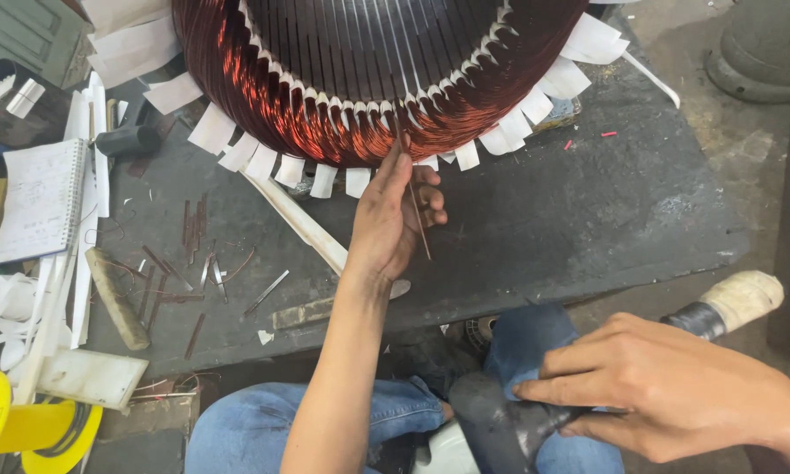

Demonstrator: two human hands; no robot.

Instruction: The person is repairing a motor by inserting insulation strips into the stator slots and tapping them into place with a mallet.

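Left hand [393, 215] raised to the lower rim of the wound stator [373, 75], fingers pressed together and pinching a thin wooden stick [415, 206]. Stick's upper end tucked in among the copper windings [324, 123] just above the fingertips, lower end trailing down past the palm. Right hand [667, 391] low and nearer the body, closed around the dark head of a mallet [518, 421], its taped handle end [742, 298] sticking out beyond the knuckles, over a denim-clad knee [263, 421].

Likely trouble:
- Stick thin and long: could snap or bow if pushed at an angle rather than straight along the slot.
- Enamel on the wire easily scraped by a slipping tip; a bared strand probably means a short later.
- White paper slot liners [263, 162] fanned out to either side of the fingers: could be torn or shoved out of place by a sideways jab.
- Fingertips right against the coil; a mallet blow landing off line would catch them.
- Mallet gripped by the head, not the handle, so probably little control in a swing.

Beyond the left wrist, on the dark tabletop [588, 211]: loose sticks [162, 272], a spiral notebook [39, 197], a yellow reel [26, 430] near the edge. Loose sticks there easily swept off by a forearm.
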